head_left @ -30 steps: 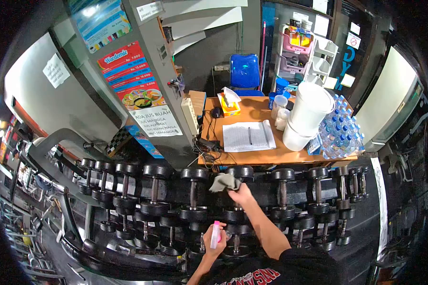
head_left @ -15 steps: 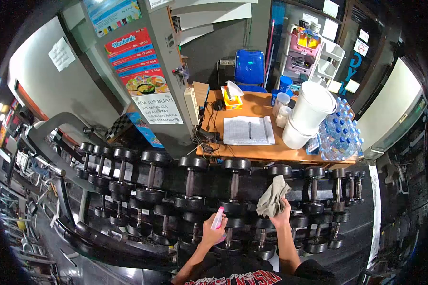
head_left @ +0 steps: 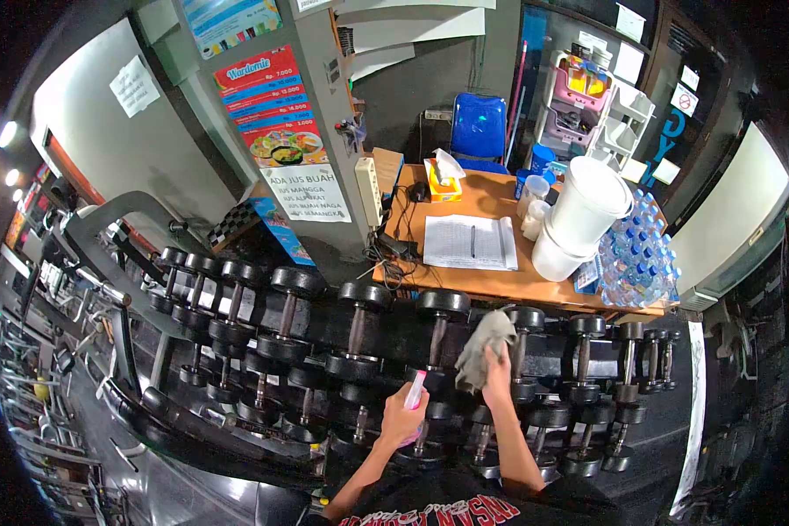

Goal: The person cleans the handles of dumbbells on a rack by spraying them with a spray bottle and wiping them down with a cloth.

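Observation:
My left hand is wrapped round a pink-topped spray bottle, low in front of my chest. A crumpled grey cloth hangs from my right hand, whose fingers grip its right side. The cloth is above the dumbbell rack, between a dumbbell on its left and another dumbbell behind my right hand. Whether the cloth touches either one cannot be made out. Black dumbbells stand in two rows on the rack.
Behind the rack is a wooden desk with an open notebook, a tissue box, white buckets and bottled water. A pillar rises left of the desk. Gym machines stand at the left.
My right hand has moved left and slightly up with the cloth, which now hangs nearer the middle dumbbell. The left hand has shifted slightly right with the bottle. The whole view has shifted a little.

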Demonstrator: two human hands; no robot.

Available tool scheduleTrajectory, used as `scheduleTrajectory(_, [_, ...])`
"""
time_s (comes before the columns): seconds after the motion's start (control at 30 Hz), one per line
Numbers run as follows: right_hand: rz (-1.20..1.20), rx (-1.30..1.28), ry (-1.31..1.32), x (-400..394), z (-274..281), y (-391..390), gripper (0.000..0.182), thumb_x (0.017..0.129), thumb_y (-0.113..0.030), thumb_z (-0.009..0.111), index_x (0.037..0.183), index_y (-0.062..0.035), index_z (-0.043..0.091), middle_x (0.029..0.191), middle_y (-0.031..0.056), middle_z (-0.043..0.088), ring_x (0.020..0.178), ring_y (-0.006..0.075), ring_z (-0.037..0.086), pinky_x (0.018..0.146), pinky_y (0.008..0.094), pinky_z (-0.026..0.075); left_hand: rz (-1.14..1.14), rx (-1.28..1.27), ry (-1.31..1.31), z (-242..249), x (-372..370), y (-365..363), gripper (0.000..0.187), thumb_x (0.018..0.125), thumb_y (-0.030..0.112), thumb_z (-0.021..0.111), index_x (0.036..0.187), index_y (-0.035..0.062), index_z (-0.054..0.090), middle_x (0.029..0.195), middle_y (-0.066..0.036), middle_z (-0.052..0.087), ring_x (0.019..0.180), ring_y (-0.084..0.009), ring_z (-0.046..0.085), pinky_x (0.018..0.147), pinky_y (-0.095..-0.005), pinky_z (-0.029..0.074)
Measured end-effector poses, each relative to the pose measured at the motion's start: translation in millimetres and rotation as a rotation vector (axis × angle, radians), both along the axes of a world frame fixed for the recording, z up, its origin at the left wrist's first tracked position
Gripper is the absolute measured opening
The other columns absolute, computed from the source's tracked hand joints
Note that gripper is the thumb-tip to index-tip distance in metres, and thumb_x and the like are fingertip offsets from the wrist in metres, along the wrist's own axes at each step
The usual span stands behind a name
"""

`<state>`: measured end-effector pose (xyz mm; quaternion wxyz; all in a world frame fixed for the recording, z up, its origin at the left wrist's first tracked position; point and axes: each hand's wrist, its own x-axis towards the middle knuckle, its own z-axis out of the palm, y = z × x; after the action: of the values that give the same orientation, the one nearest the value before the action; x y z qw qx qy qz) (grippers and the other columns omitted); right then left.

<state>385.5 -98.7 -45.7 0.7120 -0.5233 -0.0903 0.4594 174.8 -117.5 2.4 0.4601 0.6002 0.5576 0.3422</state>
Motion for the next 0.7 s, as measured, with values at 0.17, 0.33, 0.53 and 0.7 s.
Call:
scheduleTrajectory(0.17, [0.453, 0.174, -1.500, -26.5, 14.5, 58.9, 0.037, 0.079, -0.001, 0.057, 0.111, -0.0151, 0.066, 0.122, 0.0093, 0.059, 0.119, 0.0289, 0.052, 0.092, 0.0389, 0.048, -0.023, -0.037, -0.023, -4.5, -8.2, -11.8, 0.013, 0.082, 0.014, 0.066, 0.087, 0.0026, 0.061, 0.071, -0.015, 0.064, 0.067, -0.0245, 0.067, 0.060, -0.0337, 0.049])
scheduleTrajectory(0.33, [0.645, 0.084, -1.785, -41.7, -7.3, 62.7, 0.040, 0.084, -0.006, 0.051, 0.120, -0.0198, 0.060, 0.125, 0.0128, 0.057, 0.102, 0.0358, 0.061, 0.088, 0.0406, 0.051, -0.002, -0.077, -0.050, -5.9, -19.0, -18.9, 0.012, 0.081, 0.012, 0.066, 0.087, 0.0021, 0.062, 0.071, -0.014, 0.064, 0.068, -0.0218, 0.067, 0.061, -0.0322, 0.049])
scheduleTrajectory(0.53, [1.150, -0.129, -1.155, -11.6, 25.5, 39.3, 0.035, 0.086, -0.016, 0.051, 0.121, -0.0159, 0.054, 0.101, 0.0183, 0.065, 0.090, 0.0370, 0.063, 0.078, 0.0431, 0.050, 0.041, -0.117, -0.115, -17.5, -36.7, -19.5, 0.011, 0.081, 0.010, 0.066, 0.086, 0.0016, 0.062, 0.069, -0.011, 0.064, 0.065, -0.0185, 0.067, 0.059, -0.0315, 0.049])
scheduleTrajectory(0.7, [1.095, 0.012, -1.198, 4.2, 31.5, 82.0, 0.032, 0.088, -0.021, 0.051, 0.119, -0.0114, 0.055, 0.107, 0.0196, 0.063, 0.096, 0.0410, 0.060, 0.083, 0.0428, 0.048, 0.034, -0.069, -0.127, -20.7, -51.1, -7.7, 0.010, 0.082, 0.011, 0.066, 0.087, 0.0020, 0.063, 0.066, -0.010, 0.063, 0.057, -0.0154, 0.063, 0.054, -0.0301, 0.049])
